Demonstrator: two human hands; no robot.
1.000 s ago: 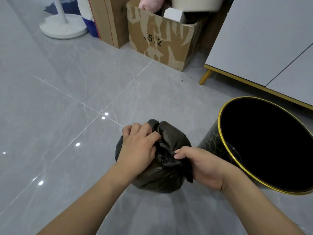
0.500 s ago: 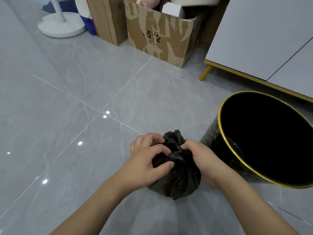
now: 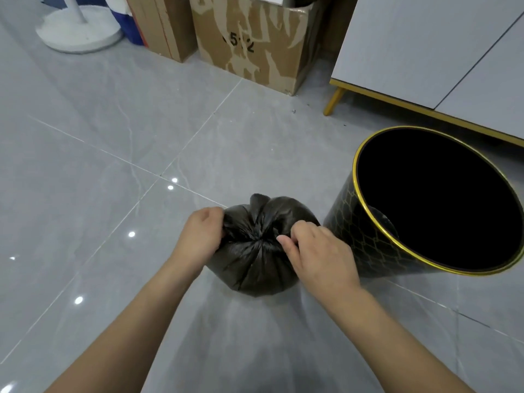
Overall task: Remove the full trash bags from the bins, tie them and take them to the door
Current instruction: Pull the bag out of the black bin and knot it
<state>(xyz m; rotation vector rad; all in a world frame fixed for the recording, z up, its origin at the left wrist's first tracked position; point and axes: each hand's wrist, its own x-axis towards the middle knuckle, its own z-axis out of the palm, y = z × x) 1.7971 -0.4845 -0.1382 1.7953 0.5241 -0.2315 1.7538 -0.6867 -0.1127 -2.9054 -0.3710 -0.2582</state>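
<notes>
Two hands are on one bag. Far to the left, by the wall, stands a white round stand (image 3: 79,38), with two brown boxes (image 3: 249,43) next to it.

Closer to me, my left hand (image 3: 202,239) is curled tight on the left side of the black trash bag (image 3: 255,268). My fingers bunch up the plastic there and hold it. I think my thumb is tucked under the fold, but I cannot see it well.

The bag sits on the gray floor (image 3: 99,171), right between my two hands. Its top is pulled together into a wrinkly bunch in the middle, and a little tail of plastic sticks up at the back.

My right hand (image 3: 317,253) pinches the plastic on the right side of that bunch, with the fingers bent in.

Just beside my right hand stands the black bin (image 3: 354,236) with a gold rim. It is upright and open and looks dark inside. Behind it is a gray cabinet (image 3: 411,46) on gold legs.
</notes>
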